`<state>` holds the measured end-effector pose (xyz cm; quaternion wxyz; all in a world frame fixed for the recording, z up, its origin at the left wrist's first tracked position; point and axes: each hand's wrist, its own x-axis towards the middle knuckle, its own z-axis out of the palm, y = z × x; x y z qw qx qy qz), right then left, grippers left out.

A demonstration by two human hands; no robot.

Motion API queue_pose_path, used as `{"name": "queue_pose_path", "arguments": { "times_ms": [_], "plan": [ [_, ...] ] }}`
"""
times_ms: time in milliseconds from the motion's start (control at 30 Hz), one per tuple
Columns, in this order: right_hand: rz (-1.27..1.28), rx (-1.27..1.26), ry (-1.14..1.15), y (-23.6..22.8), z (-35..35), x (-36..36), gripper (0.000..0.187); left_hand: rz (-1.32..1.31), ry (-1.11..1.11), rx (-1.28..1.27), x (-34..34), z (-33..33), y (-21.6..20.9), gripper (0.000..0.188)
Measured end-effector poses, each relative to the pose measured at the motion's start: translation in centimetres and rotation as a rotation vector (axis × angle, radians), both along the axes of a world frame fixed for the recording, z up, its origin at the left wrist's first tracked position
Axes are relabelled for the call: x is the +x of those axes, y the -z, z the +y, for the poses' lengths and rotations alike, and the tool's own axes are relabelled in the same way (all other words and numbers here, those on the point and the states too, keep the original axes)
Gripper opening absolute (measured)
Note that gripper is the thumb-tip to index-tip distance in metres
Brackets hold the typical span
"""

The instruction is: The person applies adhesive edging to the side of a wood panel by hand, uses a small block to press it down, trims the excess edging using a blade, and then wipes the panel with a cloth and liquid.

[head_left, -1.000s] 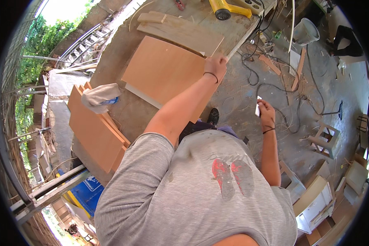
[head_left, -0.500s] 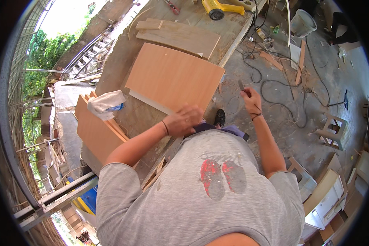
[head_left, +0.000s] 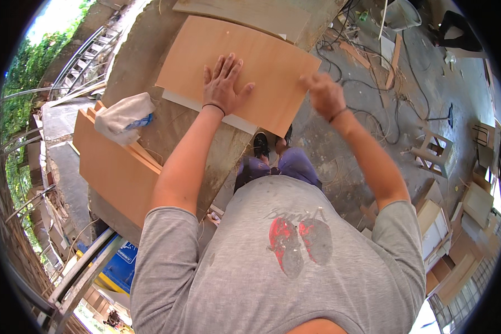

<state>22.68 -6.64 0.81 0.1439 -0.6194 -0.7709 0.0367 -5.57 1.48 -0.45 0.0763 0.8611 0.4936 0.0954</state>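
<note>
A light wood-coloured board (head_left: 273,75) lies flat on the work table, over a pale strip (head_left: 206,111) that shows along its near edge. My left hand (head_left: 224,89) rests flat on the board's face, fingers spread. At the board's right edge my right hand (head_left: 325,96) is closed and a little blurred. The thin grey blade seen in it half a second ago is mostly hidden by the fingers now. Whether the blade touches the edge I cannot tell.
More boards (head_left: 117,172) stand stacked at the left, with a pale cloth (head_left: 125,117) over their top. Another panel (head_left: 250,14) lies beyond the board. Cables (head_left: 367,111), wood scraps, a bucket (head_left: 401,15) and a stool (head_left: 434,153) are on the floor at the right.
My left hand has gone from near my waist onto the board and spread open. The right hand has moved up and left to the board's right edge. The view has shifted too.
</note>
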Motion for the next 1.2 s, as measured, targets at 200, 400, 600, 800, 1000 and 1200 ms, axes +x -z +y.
{"name": "queue_pose_path", "arguments": {
  "times_ms": [200,400,600,800,1000,1200],
  "plan": [
    [0.123,-0.318,-0.450,-2.3,-13.5,-10.6,0.025,-0.074,-0.002,0.050,0.2,0.5,0.7,0.068],
    [0.109,0.060,0.156,-0.7,-0.7,-0.9,0.031,-0.006,-0.006,0.008,-0.1,0.5,0.0,0.069],
    [-0.148,-0.092,0.078,-0.1,1.9,1.3,0.040,-0.033,-0.003,0.036,0.2,0.8,0.3,0.068],
    [0.135,-0.367,-0.521,-2.8,-13.0,-10.4,0.030,-0.071,-0.006,0.028,0.0,0.6,0.7,0.069],
    [-0.049,-0.075,0.165,-1.1,-0.4,-0.2,0.038,-0.038,0.012,0.040,0.1,0.4,0.3,0.068],
    [0.112,-0.050,-0.214,-2.1,-7.3,-6.7,0.037,-0.060,-0.012,0.023,-0.4,0.3,0.6,0.068]
  ]
}}
